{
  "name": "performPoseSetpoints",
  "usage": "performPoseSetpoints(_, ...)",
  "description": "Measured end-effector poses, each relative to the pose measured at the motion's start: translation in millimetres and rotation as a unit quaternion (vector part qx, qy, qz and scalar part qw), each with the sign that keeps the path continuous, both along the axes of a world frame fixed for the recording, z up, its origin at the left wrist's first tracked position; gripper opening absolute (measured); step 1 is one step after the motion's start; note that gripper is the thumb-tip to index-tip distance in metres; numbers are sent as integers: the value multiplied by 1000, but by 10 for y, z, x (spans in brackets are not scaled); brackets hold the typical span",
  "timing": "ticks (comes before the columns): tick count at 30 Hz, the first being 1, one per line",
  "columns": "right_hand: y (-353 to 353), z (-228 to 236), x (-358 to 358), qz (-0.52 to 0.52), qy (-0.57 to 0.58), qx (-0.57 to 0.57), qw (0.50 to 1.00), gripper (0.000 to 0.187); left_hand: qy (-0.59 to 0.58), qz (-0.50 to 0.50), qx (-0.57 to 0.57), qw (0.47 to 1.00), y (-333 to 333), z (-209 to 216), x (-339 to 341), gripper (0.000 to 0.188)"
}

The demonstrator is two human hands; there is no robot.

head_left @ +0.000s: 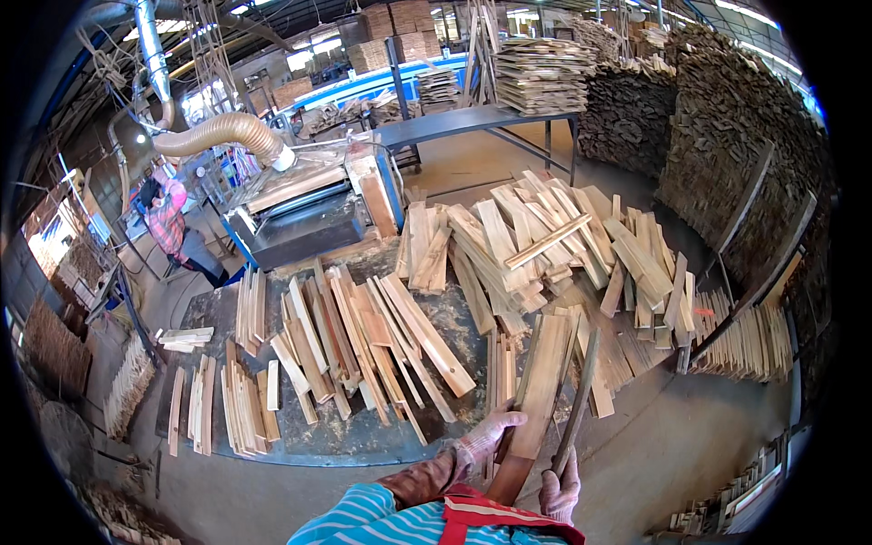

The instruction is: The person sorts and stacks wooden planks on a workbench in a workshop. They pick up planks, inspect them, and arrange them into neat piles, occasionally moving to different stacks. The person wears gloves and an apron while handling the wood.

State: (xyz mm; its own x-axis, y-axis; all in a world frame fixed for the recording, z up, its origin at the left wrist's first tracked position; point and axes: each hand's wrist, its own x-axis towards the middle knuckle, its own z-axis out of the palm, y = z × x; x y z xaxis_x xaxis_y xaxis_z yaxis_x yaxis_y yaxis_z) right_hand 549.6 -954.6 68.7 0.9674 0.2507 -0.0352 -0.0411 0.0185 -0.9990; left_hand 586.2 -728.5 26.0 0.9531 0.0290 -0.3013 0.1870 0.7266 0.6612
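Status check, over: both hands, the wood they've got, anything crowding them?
Left hand gripping wide board. Right hand holding narrow strip. Loose boards heaped on table just beyond.

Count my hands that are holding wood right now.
2. The left hand holds the wide board; the right hand holds the narrow strip beside it. Neither hand is hidden, though some fingers are.
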Motion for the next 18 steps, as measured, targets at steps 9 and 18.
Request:
performPoseSetpoints(9,247,-362,155,-62,-47,20,997,83,25,39,8,999,196,162,-86,80)
performPoseSetpoints(18,288,-511,-19,-79,-79,41,993,95,-11,40,-12,999,296,-112,-169,75)
